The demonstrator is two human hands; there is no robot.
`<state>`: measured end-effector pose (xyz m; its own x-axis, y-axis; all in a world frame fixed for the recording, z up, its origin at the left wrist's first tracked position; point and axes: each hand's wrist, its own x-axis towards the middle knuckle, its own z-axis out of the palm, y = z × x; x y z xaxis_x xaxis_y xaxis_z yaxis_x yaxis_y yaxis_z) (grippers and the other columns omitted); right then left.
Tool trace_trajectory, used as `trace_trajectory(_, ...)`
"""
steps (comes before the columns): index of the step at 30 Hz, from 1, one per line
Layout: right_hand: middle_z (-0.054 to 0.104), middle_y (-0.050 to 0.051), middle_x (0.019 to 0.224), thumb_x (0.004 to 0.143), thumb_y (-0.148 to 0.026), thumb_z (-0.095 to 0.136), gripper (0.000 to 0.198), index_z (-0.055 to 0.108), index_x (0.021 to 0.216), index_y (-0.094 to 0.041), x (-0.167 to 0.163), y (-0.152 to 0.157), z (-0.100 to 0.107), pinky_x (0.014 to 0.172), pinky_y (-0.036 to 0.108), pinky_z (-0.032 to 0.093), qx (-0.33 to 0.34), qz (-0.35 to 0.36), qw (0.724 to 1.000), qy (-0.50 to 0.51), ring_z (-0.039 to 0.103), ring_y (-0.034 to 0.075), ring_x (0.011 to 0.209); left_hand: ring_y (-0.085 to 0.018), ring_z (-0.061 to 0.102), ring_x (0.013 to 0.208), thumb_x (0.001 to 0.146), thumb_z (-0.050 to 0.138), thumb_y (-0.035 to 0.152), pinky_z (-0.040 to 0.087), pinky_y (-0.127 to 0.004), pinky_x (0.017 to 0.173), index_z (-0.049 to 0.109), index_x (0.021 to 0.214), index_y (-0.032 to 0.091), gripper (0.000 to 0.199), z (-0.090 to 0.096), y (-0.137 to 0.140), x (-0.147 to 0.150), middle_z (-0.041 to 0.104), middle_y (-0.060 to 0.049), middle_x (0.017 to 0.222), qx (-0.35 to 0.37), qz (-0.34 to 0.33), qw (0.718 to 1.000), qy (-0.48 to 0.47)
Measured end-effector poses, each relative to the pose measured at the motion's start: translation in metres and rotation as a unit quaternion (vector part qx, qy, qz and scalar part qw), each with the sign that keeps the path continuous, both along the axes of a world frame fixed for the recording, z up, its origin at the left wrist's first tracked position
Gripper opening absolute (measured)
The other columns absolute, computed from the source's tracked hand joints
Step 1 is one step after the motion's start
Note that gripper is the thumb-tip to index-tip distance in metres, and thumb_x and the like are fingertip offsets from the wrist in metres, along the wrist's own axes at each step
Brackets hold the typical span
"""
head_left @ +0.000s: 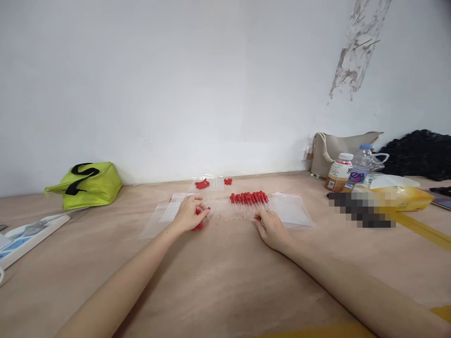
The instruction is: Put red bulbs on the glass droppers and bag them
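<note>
My left hand [190, 215] is closed in a pinch, with a small red dropper bulb [209, 208] at its thumb tip. More loose red bulbs [198, 226] lie under and beside its palm. To the right, a row of thin clear tubes [221, 210] lies side by side on the table. Several tubes further right wear red bulbs [248, 197] on their far ends, like droppers. My right hand [272, 230] rests at the near ends of these, fingers curled together; what they pinch is too small to make out.
Clear plastic bags [292, 210] lie on both sides of the tubes. Behind is another bag with red bulbs [202, 184]. A lime-green pouch [91, 185] and a power strip [33, 239] sit left. Bottles [340, 172], a grey bag [347, 148] and a yellow packet [405, 198] stand right.
</note>
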<state>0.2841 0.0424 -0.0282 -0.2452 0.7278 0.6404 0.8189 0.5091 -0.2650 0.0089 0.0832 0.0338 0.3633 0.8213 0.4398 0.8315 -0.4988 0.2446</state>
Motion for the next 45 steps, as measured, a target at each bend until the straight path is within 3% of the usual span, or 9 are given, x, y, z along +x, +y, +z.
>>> trace_trajectory(2,0.059,0.005,0.081,0.083,-0.021,0.041,0.013,0.051,0.091,-0.017,0.000,-0.002,0.003,0.070,0.028,0.035,-0.005,0.030,1.000,0.005,0.052,0.017,0.078,-0.021,0.050,0.098,0.080,0.048,0.030,0.039,-0.034,0.084,0.057,0.074,0.017,0.016,-0.002,-0.021,0.006,0.055,-0.007,0.099,0.023,-0.055,0.997,-0.053)
trace_trajectory(4,0.061,0.005,0.085,0.084,-0.022,0.041,0.019,0.052,0.100,-0.018,-0.003,-0.007,0.008,0.072,0.028,0.034,-0.009,0.059,0.998,0.001,0.053,0.016,0.081,-0.017,0.055,0.082,0.085,0.042,0.027,0.043,-0.029,0.072,0.052,0.082,0.018,0.014,-0.008,-0.043,0.012,0.058,-0.004,0.087,-0.021,-0.106,0.991,-0.085)
trace_trajectory(9,0.063,0.004,0.088,0.086,-0.023,0.039,0.021,0.058,0.095,-0.021,-0.016,-0.024,0.020,0.074,0.028,0.029,-0.025,0.103,0.994,-0.027,0.055,0.013,0.076,-0.016,0.056,0.077,0.086,0.043,0.026,0.045,-0.028,0.067,0.047,0.095,0.019,0.012,-0.034,-0.072,0.021,0.058,-0.003,0.084,-0.096,-0.123,0.975,-0.157)
trace_trajectory(12,0.064,0.004,0.086,0.085,-0.023,0.040,0.020,0.059,0.093,-0.021,-0.024,-0.031,0.022,0.073,0.028,0.028,-0.023,0.126,0.991,-0.043,0.056,0.012,0.075,-0.016,0.055,0.079,0.086,0.044,0.027,0.044,-0.029,0.071,0.051,0.098,0.019,0.017,-0.042,-0.070,0.022,0.058,-0.004,0.086,-0.100,-0.136,0.974,-0.153)
trace_trajectory(15,0.064,0.003,0.085,0.085,-0.022,0.040,0.020,0.059,0.092,-0.021,-0.027,-0.032,0.021,0.074,0.028,0.027,-0.022,0.138,0.989,-0.055,0.055,0.012,0.074,-0.016,0.054,0.078,0.086,0.042,0.028,0.042,-0.028,0.071,0.058,0.085,0.018,0.018,-0.043,-0.066,0.022,0.058,-0.004,0.084,-0.088,-0.151,0.976,-0.131)
trace_trajectory(26,0.063,0.003,0.081,0.085,-0.022,0.039,0.023,0.061,0.094,-0.021,-0.031,-0.031,0.018,0.076,0.031,0.026,-0.069,0.184,0.979,-0.060,0.053,0.012,0.070,-0.014,0.054,0.070,0.086,0.042,0.030,0.041,-0.024,0.063,0.055,0.086,0.019,0.017,-0.038,-0.069,0.024,0.059,0.000,0.077,-0.123,-0.135,0.974,-0.131)
trace_trajectory(32,0.062,0.001,0.081,0.085,-0.022,0.042,0.024,0.062,0.097,-0.026,-0.027,-0.023,0.017,0.074,0.030,0.025,-0.075,0.213,0.971,-0.078,0.052,0.011,0.070,-0.013,0.054,0.068,0.086,0.043,0.026,0.040,-0.022,0.063,0.058,0.081,0.019,0.017,-0.035,-0.069,0.022,0.061,0.001,0.074,-0.143,-0.166,0.970,-0.110)
trace_trajectory(40,0.062,0.003,0.080,0.084,-0.021,0.043,0.021,0.064,0.088,-0.021,-0.033,-0.020,0.016,0.070,0.030,0.022,-0.032,0.191,0.975,-0.107,0.050,0.011,0.069,-0.013,0.053,0.067,0.085,0.044,0.027,0.039,-0.023,0.062,0.058,0.079,0.017,0.019,-0.037,-0.072,0.022,0.059,0.000,0.071,-0.120,-0.149,0.980,-0.062)
trace_trajectory(45,0.060,0.002,0.073,0.084,-0.019,0.040,0.020,0.059,0.077,-0.017,-0.040,-0.027,0.018,0.068,0.029,0.022,-0.050,0.181,0.975,-0.121,0.048,0.010,0.063,-0.014,0.051,0.067,0.086,0.042,0.027,0.038,-0.023,0.062,0.055,0.078,0.015,0.020,-0.040,-0.072,0.022,0.056,-0.001,0.071,-0.080,-0.165,0.982,-0.035)
